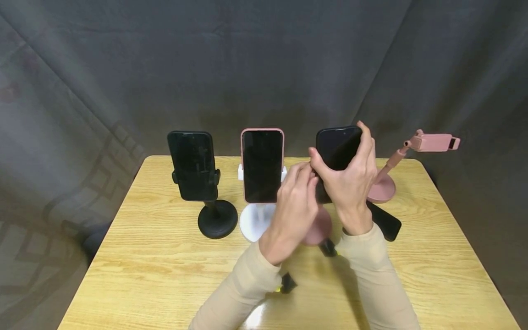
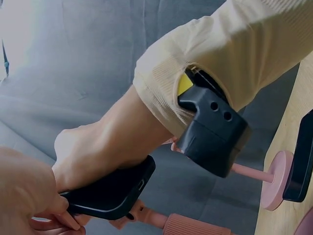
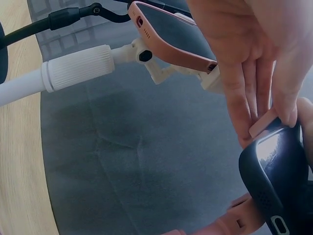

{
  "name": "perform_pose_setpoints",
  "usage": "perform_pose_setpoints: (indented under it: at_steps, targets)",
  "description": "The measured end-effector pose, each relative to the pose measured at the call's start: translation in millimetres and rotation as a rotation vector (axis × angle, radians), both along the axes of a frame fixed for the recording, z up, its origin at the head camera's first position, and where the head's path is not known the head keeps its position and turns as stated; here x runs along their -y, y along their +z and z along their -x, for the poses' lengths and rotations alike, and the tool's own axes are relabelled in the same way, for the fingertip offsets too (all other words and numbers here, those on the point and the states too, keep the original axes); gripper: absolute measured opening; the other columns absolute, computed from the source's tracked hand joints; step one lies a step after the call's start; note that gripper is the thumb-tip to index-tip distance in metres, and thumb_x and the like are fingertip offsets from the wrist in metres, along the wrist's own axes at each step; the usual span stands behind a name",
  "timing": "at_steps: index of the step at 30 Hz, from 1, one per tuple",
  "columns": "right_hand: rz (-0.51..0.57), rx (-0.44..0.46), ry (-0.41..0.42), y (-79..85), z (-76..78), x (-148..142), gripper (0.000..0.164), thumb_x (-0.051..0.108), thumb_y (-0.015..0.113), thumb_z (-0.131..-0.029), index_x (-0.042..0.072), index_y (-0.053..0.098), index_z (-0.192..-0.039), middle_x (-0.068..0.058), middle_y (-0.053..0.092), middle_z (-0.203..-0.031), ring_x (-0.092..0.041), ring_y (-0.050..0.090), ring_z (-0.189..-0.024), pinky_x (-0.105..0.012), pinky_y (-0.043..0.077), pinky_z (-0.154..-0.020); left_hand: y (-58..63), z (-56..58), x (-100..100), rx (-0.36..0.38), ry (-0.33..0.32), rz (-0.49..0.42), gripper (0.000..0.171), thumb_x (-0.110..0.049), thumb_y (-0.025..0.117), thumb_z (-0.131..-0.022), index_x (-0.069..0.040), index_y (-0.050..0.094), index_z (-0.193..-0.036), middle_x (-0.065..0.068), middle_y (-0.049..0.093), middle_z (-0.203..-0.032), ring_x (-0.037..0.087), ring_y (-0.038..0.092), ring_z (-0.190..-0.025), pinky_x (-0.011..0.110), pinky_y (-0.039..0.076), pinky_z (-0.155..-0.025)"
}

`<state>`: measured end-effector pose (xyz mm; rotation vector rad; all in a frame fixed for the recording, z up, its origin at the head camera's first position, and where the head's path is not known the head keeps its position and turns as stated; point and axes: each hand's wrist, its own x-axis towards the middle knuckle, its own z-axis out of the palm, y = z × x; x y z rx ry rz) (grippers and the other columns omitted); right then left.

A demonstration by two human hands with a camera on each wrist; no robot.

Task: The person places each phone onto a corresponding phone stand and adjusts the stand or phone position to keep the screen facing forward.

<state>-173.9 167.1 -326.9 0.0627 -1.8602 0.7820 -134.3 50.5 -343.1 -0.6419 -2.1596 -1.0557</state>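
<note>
My right hand (image 1: 352,178) grips a black-cased smartphone (image 1: 337,145), thumb at its left edge and fingers at its right edge, screen facing me. The phone stands upright at the holder of a pink phone stand, whose round base (image 1: 319,227) shows below. On the phone's left side, my left hand (image 1: 294,201) pinches the pink clamp arm (image 3: 263,122) between thumb and fingers, seen close up in the right wrist view. In the left wrist view, the phone (image 2: 112,196) hides most of the holder behind it.
To the left, a black stand (image 1: 217,219) carries a dark phone (image 1: 191,165), and a white stand (image 1: 252,222) carries a pink-cased phone (image 1: 262,165). Another pink stand (image 1: 381,188) is at the right. A black phone (image 1: 385,220) lies flat on the wooden table (image 1: 165,270).
</note>
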Motion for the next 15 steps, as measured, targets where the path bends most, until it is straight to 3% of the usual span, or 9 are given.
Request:
perform_pose_setpoints:
  at_steps: [15]
  targets:
    - [0.024,0.026,0.015,0.5,-1.5,1.2,0.087,0.048,0.078,-0.063,0.002,0.05,-0.132,-0.014,0.059,-0.119,-0.023,0.056,-0.102,-0.048,0.05,-0.082,1.9,-1.6,-1.3,0.021,0.016,0.008,0.021,-0.01,0.053,-0.094,0.002,0.063,-0.11,0.011,0.06,-0.104,0.018,0.057,-0.097,0.026,0.052,-0.085]
